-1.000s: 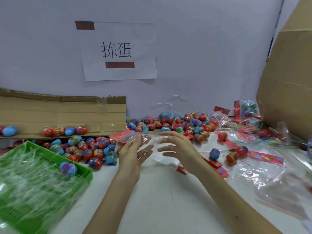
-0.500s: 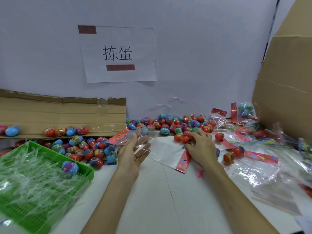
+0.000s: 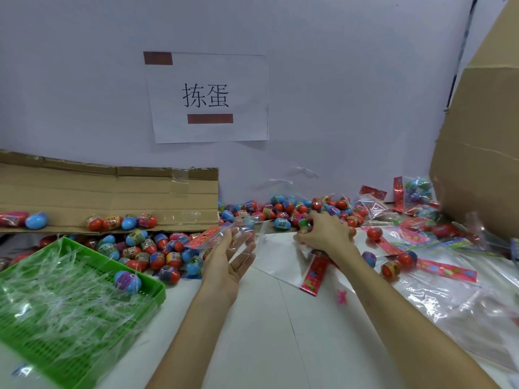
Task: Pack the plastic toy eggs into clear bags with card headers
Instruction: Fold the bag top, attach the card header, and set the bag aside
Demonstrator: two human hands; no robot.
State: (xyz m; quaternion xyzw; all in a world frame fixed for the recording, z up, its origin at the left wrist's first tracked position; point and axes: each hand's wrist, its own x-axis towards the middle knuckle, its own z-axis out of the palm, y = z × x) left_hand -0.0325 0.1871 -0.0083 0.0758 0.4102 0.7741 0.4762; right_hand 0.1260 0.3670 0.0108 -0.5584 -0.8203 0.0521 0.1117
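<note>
My left hand (image 3: pixel 229 263) holds an empty clear bag (image 3: pixel 241 234) with a red card header (image 3: pixel 202 236), palm up at the table's middle. My right hand (image 3: pixel 325 234) is curled round several toy eggs (image 3: pixel 304 225) at the near edge of the egg pile (image 3: pixel 283 211) along the wall. Under its wrist lies another flat clear bag with a red header (image 3: pixel 314 273). More loose eggs (image 3: pixel 157 248) lie left of my left hand.
A green basket (image 3: pixel 84 327) with plastic scraps and one egg (image 3: pixel 127 281) is at the front left. A flattened cardboard piece (image 3: pixel 112 197) leans on the wall. A big cardboard box (image 3: pixel 483 153) stands right, with filled bags (image 3: pixel 415 189) and empty bags (image 3: pixel 449 276) before it.
My right hand left the bag, reached right into the egg pile, and now curls round eggs. My left hand kept the bag and barely moved.
</note>
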